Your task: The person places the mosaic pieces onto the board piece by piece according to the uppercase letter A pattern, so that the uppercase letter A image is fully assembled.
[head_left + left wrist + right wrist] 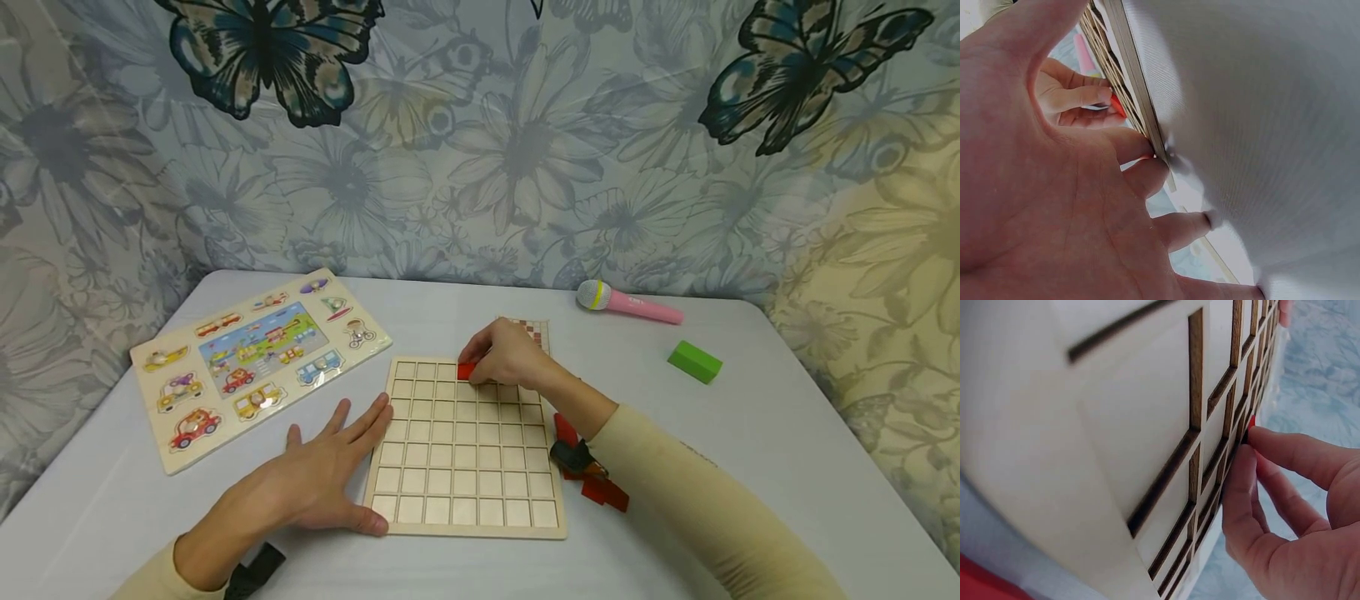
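A wooden grid board (465, 531) with rows of square cells lies in the middle of the table. My right hand (508, 354) pinches a small red tile (466, 370) at a cell in the board's far row; the right wrist view shows thumb and fingertips around the red tile (1251, 421). My left hand (322, 471) is spread along the board's left edge, its fingers straight. In the left wrist view, fingertips of the left hand (1085, 206) touch the board's side (1141, 81). More red pieces (604, 493) lie right of the board, partly hidden by the right wrist.
A wooden picture puzzle (262, 367) with vehicles lies at the left. A pink toy microphone (637, 306) rests at the back right, and a green block (695, 362) in front of it. Behind the board, a checkered card (542, 332) is partly covered by the right hand.
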Available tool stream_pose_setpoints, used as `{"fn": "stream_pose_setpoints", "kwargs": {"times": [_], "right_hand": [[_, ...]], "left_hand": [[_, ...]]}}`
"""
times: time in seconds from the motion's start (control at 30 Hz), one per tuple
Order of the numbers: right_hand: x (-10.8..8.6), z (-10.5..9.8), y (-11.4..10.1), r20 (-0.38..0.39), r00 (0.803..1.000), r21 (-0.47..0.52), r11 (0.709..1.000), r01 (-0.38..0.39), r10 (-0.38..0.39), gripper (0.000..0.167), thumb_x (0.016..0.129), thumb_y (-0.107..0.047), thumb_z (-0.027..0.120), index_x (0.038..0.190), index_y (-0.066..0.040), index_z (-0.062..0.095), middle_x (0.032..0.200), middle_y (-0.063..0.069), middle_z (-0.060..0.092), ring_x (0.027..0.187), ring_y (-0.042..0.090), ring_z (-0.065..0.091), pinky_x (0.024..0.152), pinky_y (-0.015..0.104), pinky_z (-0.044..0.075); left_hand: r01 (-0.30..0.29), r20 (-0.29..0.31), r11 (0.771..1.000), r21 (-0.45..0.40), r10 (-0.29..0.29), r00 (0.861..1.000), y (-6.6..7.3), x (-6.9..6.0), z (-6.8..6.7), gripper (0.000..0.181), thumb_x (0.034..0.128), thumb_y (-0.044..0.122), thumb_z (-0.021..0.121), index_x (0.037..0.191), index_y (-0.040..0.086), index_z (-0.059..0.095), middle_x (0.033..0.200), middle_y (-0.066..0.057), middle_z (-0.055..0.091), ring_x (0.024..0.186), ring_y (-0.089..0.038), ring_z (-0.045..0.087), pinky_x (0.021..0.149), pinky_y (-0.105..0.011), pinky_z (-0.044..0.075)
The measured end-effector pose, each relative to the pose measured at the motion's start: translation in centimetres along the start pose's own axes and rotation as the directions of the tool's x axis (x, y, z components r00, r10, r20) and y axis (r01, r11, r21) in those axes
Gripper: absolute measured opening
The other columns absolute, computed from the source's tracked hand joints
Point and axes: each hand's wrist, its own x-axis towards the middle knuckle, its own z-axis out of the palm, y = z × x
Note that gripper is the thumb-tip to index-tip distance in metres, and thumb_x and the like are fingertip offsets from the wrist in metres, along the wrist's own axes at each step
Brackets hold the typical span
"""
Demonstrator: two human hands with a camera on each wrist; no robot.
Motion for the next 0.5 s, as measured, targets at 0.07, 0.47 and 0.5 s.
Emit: {"fn": "stream_pose_setpoints", "kwargs": {"times": [0.07, 0.47, 0.5], "right_hand": [[0.05, 0.07, 0.07, -0.002, 1.0, -0.011, 1.0, 0.0, 0.0, 0.023, 0.076, 0.002, 0.086, 0.096, -0.01, 0.083, 0.089, 0.004, 0.073, 0.084, 0.018, 0.063, 0.07, 0.027, 0.051], [0.11, 0.02, 0.02, -0.007, 1.0, -0.038, 0.999, 0.006, -0.006, 0.024, 0.075, 0.0, 0.088, 0.095, -0.012, 0.083, 0.089, 0.003, 0.074, 0.084, 0.017, 0.064, 0.071, 0.027, 0.051], [0.09, 0.0, -0.01, -0.005, 1.0, -0.035, 0.999, 0.001, -0.002, 0.024, 0.075, 0.0, 0.088, 0.095, -0.011, 0.083, 0.089, 0.003, 0.074, 0.085, 0.017, 0.064, 0.071, 0.027, 0.052]], "left_hand": [[0.001, 0.002, 1.0, 0.001, -0.001, 1.0, 0.01, 0.0, 0.02, 0.138, 0.0639, 0.078, 0.082, 0.169, 0.016, 0.017, 0.177, 0.003, 0.005, 0.159, -0.049, 0.013, 0.096, -0.095, 0.015], [-0.005, -0.004, 1.0, 0.0, 0.005, 1.0, 0.04, -0.05, -0.04, 0.137, 0.0642, 0.077, 0.082, 0.168, 0.016, 0.018, 0.177, 0.003, 0.005, 0.159, -0.049, 0.013, 0.096, -0.095, 0.016], [-0.005, -0.002, 1.0, -0.001, 0.005, 1.0, 0.04, -0.05, -0.06, 0.137, 0.0643, 0.077, 0.082, 0.168, 0.016, 0.018, 0.177, 0.003, 0.005, 0.159, -0.048, 0.013, 0.096, -0.095, 0.016]]}}
